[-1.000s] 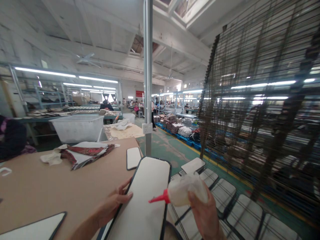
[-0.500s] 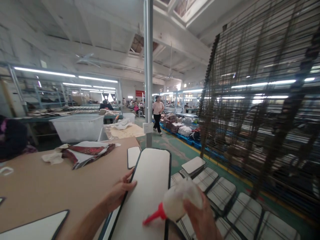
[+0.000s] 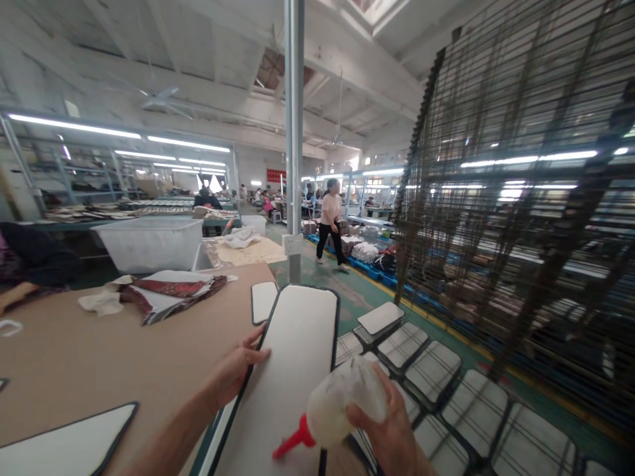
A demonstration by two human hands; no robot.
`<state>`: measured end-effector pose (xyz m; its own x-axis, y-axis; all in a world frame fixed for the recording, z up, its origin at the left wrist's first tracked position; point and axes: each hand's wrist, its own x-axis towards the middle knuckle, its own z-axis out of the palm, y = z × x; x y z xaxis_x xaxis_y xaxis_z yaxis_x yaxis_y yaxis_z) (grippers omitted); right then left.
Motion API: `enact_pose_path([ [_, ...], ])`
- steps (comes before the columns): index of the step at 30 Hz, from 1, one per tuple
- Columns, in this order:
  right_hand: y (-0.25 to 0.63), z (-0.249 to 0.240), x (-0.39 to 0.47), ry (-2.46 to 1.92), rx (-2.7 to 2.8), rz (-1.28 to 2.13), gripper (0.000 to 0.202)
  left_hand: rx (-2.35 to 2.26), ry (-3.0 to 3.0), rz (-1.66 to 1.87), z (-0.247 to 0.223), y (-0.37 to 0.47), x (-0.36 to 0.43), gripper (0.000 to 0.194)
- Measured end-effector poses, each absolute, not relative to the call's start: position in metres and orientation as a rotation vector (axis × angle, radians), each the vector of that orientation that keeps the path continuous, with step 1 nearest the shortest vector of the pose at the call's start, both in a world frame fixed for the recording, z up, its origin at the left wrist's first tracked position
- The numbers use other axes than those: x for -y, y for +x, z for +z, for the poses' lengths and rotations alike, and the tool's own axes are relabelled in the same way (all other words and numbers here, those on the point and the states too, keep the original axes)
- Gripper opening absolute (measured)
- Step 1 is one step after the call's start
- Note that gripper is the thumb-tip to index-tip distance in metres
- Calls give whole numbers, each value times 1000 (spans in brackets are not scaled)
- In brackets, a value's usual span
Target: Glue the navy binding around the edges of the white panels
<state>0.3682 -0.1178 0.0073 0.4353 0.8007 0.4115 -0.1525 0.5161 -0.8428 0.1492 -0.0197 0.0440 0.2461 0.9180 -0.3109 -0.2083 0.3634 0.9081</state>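
Note:
A long white panel (image 3: 292,350) with rounded corners and a dark edge lies in front of me, overhanging the table's right edge. My left hand (image 3: 235,370) grips its left edge, thumb on top and fingers partly hidden. In my right hand (image 3: 389,423) is a translucent squeeze bottle (image 3: 337,403), tipped so that its red nozzle (image 3: 292,439) points down and left at the panel's lower part. Whether the tip touches the surface cannot be made out.
Brown table (image 3: 173,370) holds folded red-and-white fabric (image 3: 173,294) and other white panels (image 3: 64,443). Panels (image 3: 434,370) lie in rows at lower right beside a tall wire rack (image 3: 496,198). A person (image 3: 331,221) walks in the aisle; another's arm (image 3: 34,258) is at left.
My right hand and the bottle have moved slightly left. The walking person has come nearer and to the right. An arm at the far left now reaches over the table.

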Motion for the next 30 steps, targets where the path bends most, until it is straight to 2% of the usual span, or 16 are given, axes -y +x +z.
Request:
enact_pose_path([
  [6, 394, 38, 86, -704, 680, 668, 41, -940, 934, 831, 39, 148, 22, 95],
  [14, 375, 3, 118, -764, 837, 898, 50, -1035, 871, 877, 35, 135, 13, 96],
  [23, 399, 37, 84, -665, 705, 840, 38, -996, 885, 795, 25, 131, 15, 92],
  [30, 397, 44, 75, -626, 762, 814, 41, -933, 873, 782, 23, 128, 13, 93],
])
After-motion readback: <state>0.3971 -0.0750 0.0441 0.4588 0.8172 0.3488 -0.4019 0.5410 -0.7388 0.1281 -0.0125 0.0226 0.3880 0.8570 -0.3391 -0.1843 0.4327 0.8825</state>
